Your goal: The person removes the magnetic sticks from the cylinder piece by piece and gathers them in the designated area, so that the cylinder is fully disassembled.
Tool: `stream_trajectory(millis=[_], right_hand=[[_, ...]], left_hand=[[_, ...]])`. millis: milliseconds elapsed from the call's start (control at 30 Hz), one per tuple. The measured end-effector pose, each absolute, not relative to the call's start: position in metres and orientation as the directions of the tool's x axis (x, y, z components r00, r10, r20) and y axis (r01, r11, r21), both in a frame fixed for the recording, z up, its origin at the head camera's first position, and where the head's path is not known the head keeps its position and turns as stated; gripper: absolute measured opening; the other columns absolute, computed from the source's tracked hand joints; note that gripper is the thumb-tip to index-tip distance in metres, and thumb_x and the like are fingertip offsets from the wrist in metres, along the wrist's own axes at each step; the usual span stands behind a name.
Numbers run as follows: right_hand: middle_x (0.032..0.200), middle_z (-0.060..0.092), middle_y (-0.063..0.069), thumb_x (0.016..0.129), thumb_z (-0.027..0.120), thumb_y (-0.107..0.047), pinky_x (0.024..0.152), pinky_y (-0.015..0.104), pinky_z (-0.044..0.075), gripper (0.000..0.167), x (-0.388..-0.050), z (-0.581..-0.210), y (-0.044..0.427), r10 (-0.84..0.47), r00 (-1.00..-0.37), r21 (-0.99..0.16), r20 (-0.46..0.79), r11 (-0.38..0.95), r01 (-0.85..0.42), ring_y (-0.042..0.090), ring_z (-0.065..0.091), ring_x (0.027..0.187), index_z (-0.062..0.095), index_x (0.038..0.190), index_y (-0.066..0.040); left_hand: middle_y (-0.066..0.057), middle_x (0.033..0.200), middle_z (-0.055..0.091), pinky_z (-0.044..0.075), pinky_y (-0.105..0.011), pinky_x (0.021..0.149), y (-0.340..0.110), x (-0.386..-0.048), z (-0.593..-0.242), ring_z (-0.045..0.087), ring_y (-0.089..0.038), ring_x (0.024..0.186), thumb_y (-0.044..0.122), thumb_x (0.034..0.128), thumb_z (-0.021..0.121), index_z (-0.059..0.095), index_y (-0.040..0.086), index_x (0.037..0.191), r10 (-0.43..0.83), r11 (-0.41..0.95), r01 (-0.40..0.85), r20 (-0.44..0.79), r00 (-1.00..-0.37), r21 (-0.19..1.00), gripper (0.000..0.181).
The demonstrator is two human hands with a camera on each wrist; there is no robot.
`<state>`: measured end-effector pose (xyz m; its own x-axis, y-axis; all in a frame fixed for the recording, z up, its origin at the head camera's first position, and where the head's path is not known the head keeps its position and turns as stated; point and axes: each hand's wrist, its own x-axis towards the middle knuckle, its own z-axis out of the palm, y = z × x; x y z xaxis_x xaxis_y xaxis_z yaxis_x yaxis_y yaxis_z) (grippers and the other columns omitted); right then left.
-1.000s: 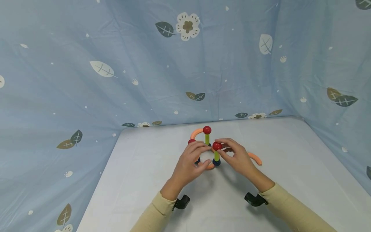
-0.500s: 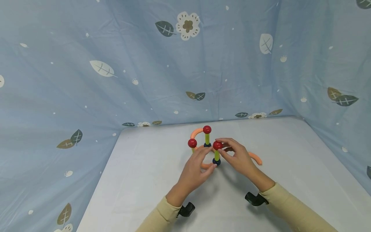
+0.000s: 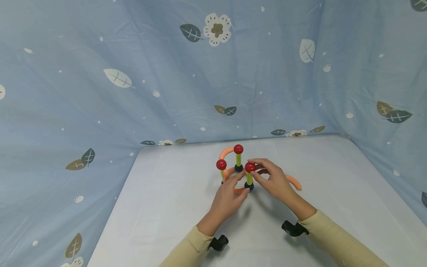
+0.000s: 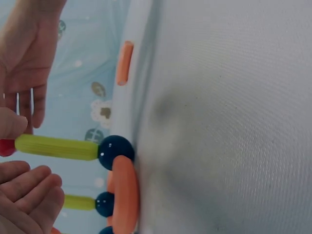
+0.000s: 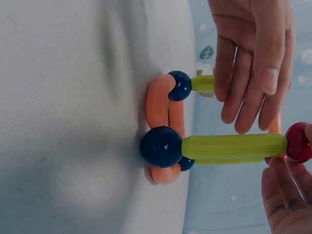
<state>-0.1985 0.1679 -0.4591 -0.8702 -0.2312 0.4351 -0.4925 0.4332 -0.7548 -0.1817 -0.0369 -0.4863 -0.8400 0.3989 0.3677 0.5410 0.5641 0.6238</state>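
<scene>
A magnetic stick-and-ball structure stands on the white-covered table. My right hand (image 3: pixel 272 181) pinches the red ball (image 3: pixel 250 167) on top of its near right corner. Below that ball a lime-green rod (image 5: pixel 234 148) runs upright to a dark blue ball (image 5: pixel 161 147). My left hand (image 3: pixel 225 202) is beside this rod, its thumb and fingers spread on either side and holding nothing. Orange curved pieces (image 4: pixel 126 195) join the blue balls at the base. Two further red balls, one at the back (image 3: pixel 238 149) and one at the left (image 3: pixel 221 164), top other green rods; another orange curve (image 3: pixel 226 151) links them.
A loose orange curved piece (image 3: pixel 294 182) lies on the table to the right, behind my right wrist. The white table (image 3: pixel 160 193) meets a blue patterned curtain (image 3: pixel 166 92) at its back and sides. Black wrist cameras (image 3: pixel 219 243) hang under both sleeves.
My left hand has moved right and slightly down, away from the left red ball, which is now uncovered, toward the near right rod. My right hand stays on its red ball.
</scene>
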Motion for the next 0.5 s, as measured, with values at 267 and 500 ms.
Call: stream_trajectory(millis=[267, 500], right_hand=[[0.127, 0.065, 0.002, 0.097, 0.071, -0.013, 0.087, 0.041, 0.059, 0.037, -0.200, -0.460, 0.168, -0.229, -0.868, -0.762, 0.441, 0.415, -0.497, 0.018, 0.067, 0.107, 0.064, 0.133, -0.013], [0.127, 0.065, 0.001, 0.097, 0.070, -0.013, 0.085, 0.032, 0.058, 0.038, -0.200, -0.461, 0.169, -0.232, -0.868, -0.765, 0.440, 0.409, -0.497, 0.018, 0.068, 0.106, 0.063, 0.135, -0.018]], left_hand=[[-0.001, 0.137, 0.064, 0.057, -0.032, 0.094, -0.030, -0.189, -0.494, 0.063, -0.017, 0.120, 0.023, 0.0974, 0.070, 0.058, 0.012, 0.142, 0.353, 0.531, 0.467, 0.316, -0.881, 0.707, 0.048], [-0.003, 0.129, 0.068, 0.059, -0.029, 0.088, -0.021, -0.194, -0.497, 0.067, -0.018, 0.113, 0.017, 0.0981, 0.069, 0.063, 0.011, 0.134, 0.300, 0.485, 0.423, 0.309, -0.902, 0.765, 0.037]])
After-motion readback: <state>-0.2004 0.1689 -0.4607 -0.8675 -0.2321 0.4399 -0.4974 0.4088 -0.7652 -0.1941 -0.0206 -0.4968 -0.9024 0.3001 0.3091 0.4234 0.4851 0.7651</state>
